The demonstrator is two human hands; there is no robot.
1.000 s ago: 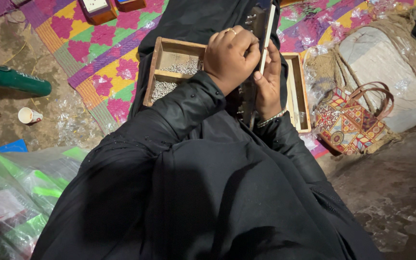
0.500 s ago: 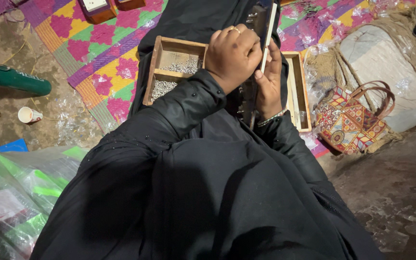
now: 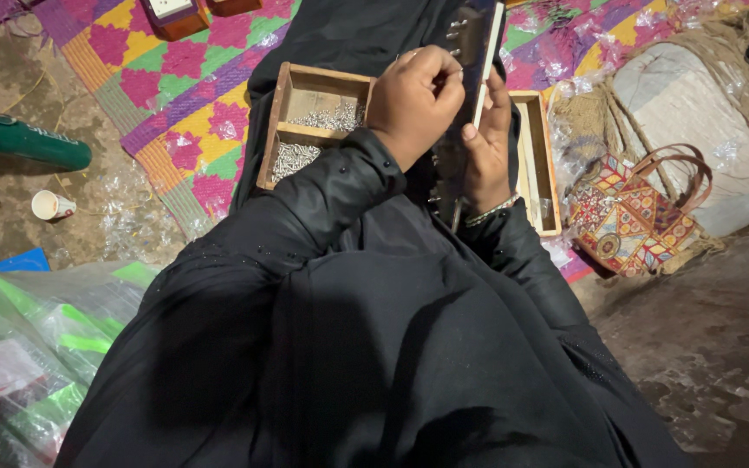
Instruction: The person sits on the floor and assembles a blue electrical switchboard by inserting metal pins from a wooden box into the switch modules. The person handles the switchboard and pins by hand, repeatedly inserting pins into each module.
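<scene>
Dark flat strip (image 3: 472, 52), white-edged, upright between both hands

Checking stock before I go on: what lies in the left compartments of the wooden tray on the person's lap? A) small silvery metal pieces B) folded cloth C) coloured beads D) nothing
A: the wooden tray holds heaps of small silvery metal pieces in its left compartments, beside the left hand.
</scene>
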